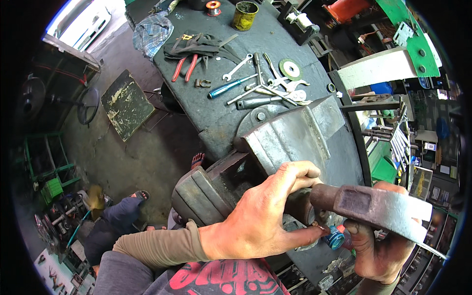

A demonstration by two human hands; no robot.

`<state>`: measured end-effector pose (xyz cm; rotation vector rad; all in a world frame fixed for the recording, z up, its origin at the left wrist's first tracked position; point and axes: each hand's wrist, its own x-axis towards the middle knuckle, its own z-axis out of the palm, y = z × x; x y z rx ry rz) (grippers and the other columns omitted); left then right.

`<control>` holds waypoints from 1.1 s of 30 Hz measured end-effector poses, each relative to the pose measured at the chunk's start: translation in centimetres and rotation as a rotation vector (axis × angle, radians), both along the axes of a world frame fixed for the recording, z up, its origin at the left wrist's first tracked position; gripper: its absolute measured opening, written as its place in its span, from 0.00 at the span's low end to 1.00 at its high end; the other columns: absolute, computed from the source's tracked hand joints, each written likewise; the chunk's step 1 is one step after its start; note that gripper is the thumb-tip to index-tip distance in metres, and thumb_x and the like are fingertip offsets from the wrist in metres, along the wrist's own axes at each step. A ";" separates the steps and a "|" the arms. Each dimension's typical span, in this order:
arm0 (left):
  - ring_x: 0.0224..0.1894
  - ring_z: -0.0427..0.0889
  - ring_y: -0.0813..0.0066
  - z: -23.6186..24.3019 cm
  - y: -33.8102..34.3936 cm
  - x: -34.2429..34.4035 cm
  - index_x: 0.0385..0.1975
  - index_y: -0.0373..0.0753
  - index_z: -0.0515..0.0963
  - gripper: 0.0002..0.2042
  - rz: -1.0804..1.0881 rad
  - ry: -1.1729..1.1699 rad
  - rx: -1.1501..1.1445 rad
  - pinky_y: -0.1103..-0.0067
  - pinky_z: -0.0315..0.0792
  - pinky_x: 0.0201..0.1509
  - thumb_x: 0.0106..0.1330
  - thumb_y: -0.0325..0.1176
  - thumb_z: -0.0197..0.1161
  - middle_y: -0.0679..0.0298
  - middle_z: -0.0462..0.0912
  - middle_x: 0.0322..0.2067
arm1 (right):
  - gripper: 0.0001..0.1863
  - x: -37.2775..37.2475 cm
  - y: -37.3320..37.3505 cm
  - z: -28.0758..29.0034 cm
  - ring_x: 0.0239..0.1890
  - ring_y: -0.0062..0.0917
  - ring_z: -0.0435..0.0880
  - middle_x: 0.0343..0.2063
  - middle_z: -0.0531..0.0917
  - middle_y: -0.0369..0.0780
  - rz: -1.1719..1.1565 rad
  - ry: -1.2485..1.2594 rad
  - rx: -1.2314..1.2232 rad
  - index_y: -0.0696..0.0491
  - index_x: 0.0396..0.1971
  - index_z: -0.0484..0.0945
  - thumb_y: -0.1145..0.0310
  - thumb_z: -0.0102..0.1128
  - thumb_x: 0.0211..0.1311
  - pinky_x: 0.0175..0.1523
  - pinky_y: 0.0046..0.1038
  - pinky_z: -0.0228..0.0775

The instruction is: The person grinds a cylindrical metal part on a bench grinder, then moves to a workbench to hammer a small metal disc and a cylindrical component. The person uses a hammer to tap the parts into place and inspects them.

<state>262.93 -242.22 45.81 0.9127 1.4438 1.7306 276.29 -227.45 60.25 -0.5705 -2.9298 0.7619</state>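
Large pink lettering (204, 274) (cut off at the lower edge) runs across the person's dark shirt (228, 278).

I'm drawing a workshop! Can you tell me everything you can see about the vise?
The vise is big, blocky and grey, and looks like worn metal with dark stains. It slants toward the picture's lower left. Its jaws stand apart, with a dark gap between them. A rounded base with a bolt sits on the bench. The left hand covers part of the vise; whether they touch, I can't tell.
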 end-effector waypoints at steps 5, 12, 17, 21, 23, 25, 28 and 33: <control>0.53 0.87 0.67 0.3 -0.2 -0.1 0.64 0.32 0.65 0.45 -0.014 -0.013 -0.050 0.75 0.78 0.56 0.47 0.32 0.87 0.54 0.83 0.53 | 0.35 -0.6 -0.5 0.1 0.50 0.35 0.81 0.52 0.79 0.51 -0.144 -0.016 -0.062 0.63 0.59 0.73 0.61 0.80 0.58 0.54 0.36 0.75; 0.55 0.87 0.64 0.2 0.0 -0.1 0.64 0.32 0.65 0.43 0.035 0.084 -0.017 0.75 0.79 0.56 0.50 0.31 0.86 0.54 0.81 0.53 | 0.40 -0.3 0.8 -0.6 0.50 0.34 0.83 0.52 0.80 0.48 -0.034 -0.035 0.013 0.63 0.65 0.68 0.62 0.80 0.57 0.55 0.36 0.77; 0.61 0.85 0.60 0.6 -0.3 -0.3 0.64 0.32 0.64 0.40 -0.005 0.096 -0.076 0.73 0.79 0.60 0.54 0.33 0.83 0.52 0.78 0.55 | 0.37 -1.0 -0.1 -1.3 0.46 0.31 0.81 0.50 0.80 0.50 -0.208 0.239 -0.206 0.63 0.59 0.69 0.66 0.81 0.56 0.49 0.34 0.74; 0.57 0.86 0.63 0.1 0.1 -0.2 0.63 0.32 0.65 0.42 -0.010 0.058 -0.018 0.74 0.79 0.59 0.51 0.33 0.85 0.54 0.80 0.53 | 0.39 -1.6 1.6 -0.1 0.48 0.32 0.82 0.50 0.79 0.50 0.092 0.063 -0.188 0.63 0.61 0.68 0.66 0.83 0.55 0.51 0.34 0.77; 0.50 0.88 0.70 0.1 0.3 0.1 0.62 0.31 0.65 0.44 0.041 0.086 -0.008 0.76 0.78 0.54 0.46 0.31 0.88 0.56 0.84 0.50 | 0.40 -0.9 0.7 0.1 0.49 0.33 0.82 0.50 0.79 0.49 -0.062 0.100 -0.265 0.62 0.62 0.67 0.67 0.83 0.54 0.51 0.34 0.78; 0.48 0.87 0.71 0.0 0.2 0.2 0.62 0.31 0.65 0.44 0.052 0.088 -0.018 0.77 0.78 0.52 0.46 0.31 0.88 0.56 0.84 0.49 | 0.40 -1.2 1.5 -0.5 0.49 0.33 0.83 0.52 0.79 0.49 0.048 0.074 -0.230 0.63 0.62 0.67 0.67 0.83 0.54 0.52 0.33 0.78; 0.45 0.86 0.72 0.0 0.1 0.0 0.62 0.32 0.66 0.44 0.054 0.101 -0.015 0.77 0.78 0.51 0.47 0.31 0.88 0.56 0.83 0.50 | 0.40 -1.9 2.4 -0.8 0.49 0.32 0.83 0.52 0.79 0.49 0.219 0.022 -0.174 0.63 0.61 0.68 0.67 0.83 0.53 0.53 0.33 0.77; 0.47 0.84 0.71 0.8 -0.1 0.0 0.62 0.32 0.68 0.43 -0.017 -0.016 -0.091 0.76 0.77 0.51 0.46 0.32 0.88 0.55 0.81 0.53 | 0.36 -1.3 1.8 -1.1 0.49 0.31 0.82 0.51 0.80 0.48 0.102 0.090 -0.231 0.63 0.58 0.71 0.67 0.83 0.54 0.55 0.34 0.75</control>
